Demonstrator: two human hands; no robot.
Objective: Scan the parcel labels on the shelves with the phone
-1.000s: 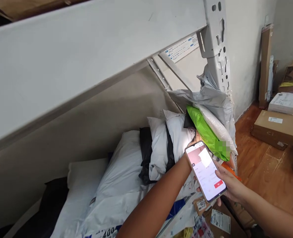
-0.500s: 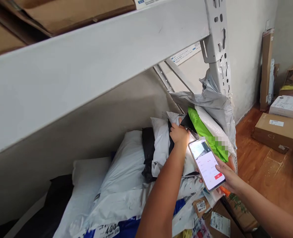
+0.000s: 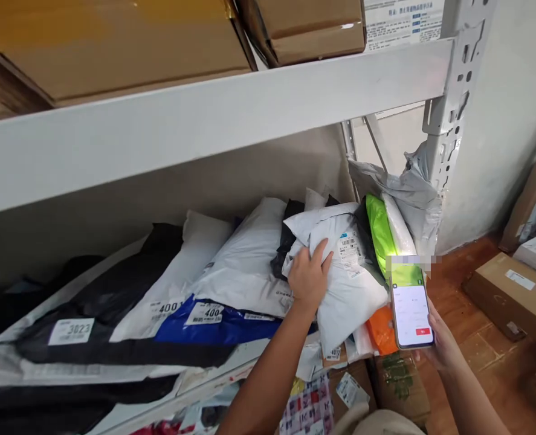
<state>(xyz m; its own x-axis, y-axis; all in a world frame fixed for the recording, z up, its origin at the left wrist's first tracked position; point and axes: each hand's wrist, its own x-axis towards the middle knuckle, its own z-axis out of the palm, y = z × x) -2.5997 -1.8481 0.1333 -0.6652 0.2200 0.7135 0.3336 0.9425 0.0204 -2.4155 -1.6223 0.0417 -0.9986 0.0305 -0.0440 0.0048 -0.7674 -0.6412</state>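
My left hand [image 3: 310,277] grips a white plastic mailer bag [image 3: 351,290] by its crumpled left side, fingers across its front. A printed barcode label [image 3: 351,254] faces up on that bag, which leans forward over the shelf edge. In my right hand [image 3: 437,338] is an upright smartphone [image 3: 411,308], its lit screen showing a camera strip above a white page with a red button. Just behind the phone stand a bright green bag [image 3: 380,229] and a white padded bag [image 3: 400,226]. An orange bag [image 3: 382,331] shows below, partly hidden by the phone.
More mailers line the shelf to the left, including a black bag labelled 3023 [image 3: 113,302] and a blue bag [image 3: 172,332]. A white beam [image 3: 204,124] crosses above, with cardboard boxes [image 3: 127,54] over it. A perforated post [image 3: 453,121] stands right; a carton [image 3: 512,290] lies on the floor.
The white mailer has come forward out of the row, its label now showing, with my left hand on its front. The phone sits lower and more upright. The view has shifted.
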